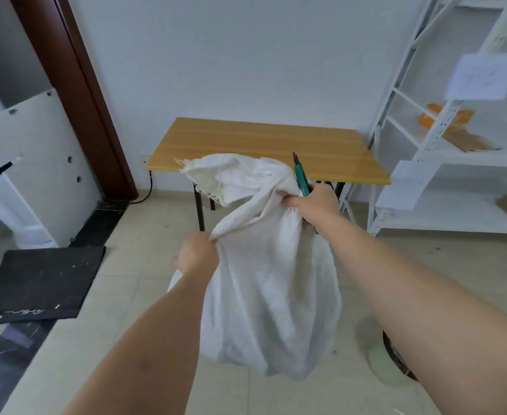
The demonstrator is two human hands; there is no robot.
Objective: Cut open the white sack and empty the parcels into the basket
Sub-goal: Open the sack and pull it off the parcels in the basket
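fingers of the left hand (198,254) and right hand (316,202) clench the white sack (264,295) neck – right also grips green scissors (301,178); sack hangs above floor – keep blades clear of fabric.

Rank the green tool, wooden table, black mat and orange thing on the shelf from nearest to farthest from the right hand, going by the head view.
From the right hand:
1. Green tool, held in that hand, sticking up.
2. Wooden table, just behind the hand.
3. Orange thing, on the white shelf, upper right.
4. Black mat, on the floor, far left.
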